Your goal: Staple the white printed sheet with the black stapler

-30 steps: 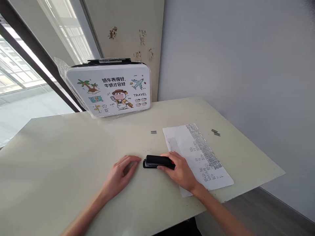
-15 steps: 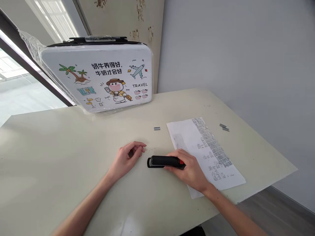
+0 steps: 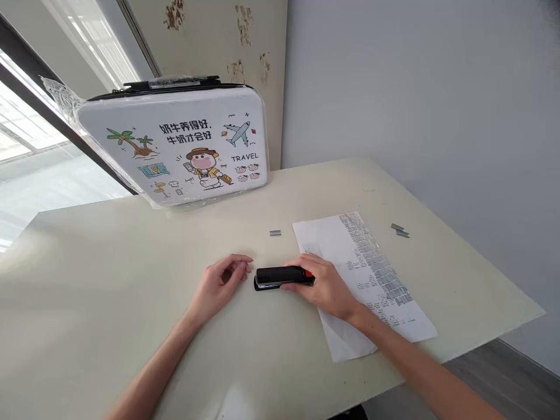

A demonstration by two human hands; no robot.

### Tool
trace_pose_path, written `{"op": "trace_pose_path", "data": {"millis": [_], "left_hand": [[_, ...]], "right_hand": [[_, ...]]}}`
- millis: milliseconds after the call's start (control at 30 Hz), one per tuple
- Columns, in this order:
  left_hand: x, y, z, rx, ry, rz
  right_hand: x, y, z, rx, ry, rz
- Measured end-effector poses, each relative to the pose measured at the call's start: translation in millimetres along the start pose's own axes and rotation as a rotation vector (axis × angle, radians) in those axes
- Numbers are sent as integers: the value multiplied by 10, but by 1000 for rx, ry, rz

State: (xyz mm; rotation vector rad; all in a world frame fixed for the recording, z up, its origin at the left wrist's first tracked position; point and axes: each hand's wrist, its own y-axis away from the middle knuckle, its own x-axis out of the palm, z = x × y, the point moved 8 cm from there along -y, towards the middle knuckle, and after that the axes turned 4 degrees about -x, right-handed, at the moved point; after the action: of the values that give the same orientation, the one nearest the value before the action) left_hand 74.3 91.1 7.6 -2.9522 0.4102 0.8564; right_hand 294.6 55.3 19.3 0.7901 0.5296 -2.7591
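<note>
The case (image 3: 172, 153) has big black letters that say "TRAVEL". Above the cow it says "奶牛养得好, 牛奶才会好", and a small word by the cow says "happy". The print on your paper (image 3: 319, 236) is too tiny to read.

Half a second ago, the stapler (image 3: 277, 275) was a bit closer to you. Now it has gone a little farther away, and its end is just beside your left fingertips. Your whole view has shifted a bit too.

You have one stapler, and your right hand (image 3: 322, 284) is wrapped around its back end. It is on the table (image 3: 109, 291), by the paper's left edge. Your left hand (image 3: 221, 283) is softly curled; I can't tell if it pinches something small. There is one case, one gray strip (image 3: 275, 233) past the stapler, and two more strips (image 3: 403, 234) right of the paper.
</note>
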Motion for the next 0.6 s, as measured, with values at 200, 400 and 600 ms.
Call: {"op": "trace_pose_path", "data": {"millis": [200, 400, 600], "left_hand": [[-47, 20, -8, -3, 29, -21], [-65, 18, 10, -6, 45, -44], [-92, 46, 100, -32, 63, -53]], "right_hand": [[70, -57, -71, 2, -21, 13], [-87, 9, -241, 160, -178, -108], [-115, 23, -335, 170, -155, -179]]}}
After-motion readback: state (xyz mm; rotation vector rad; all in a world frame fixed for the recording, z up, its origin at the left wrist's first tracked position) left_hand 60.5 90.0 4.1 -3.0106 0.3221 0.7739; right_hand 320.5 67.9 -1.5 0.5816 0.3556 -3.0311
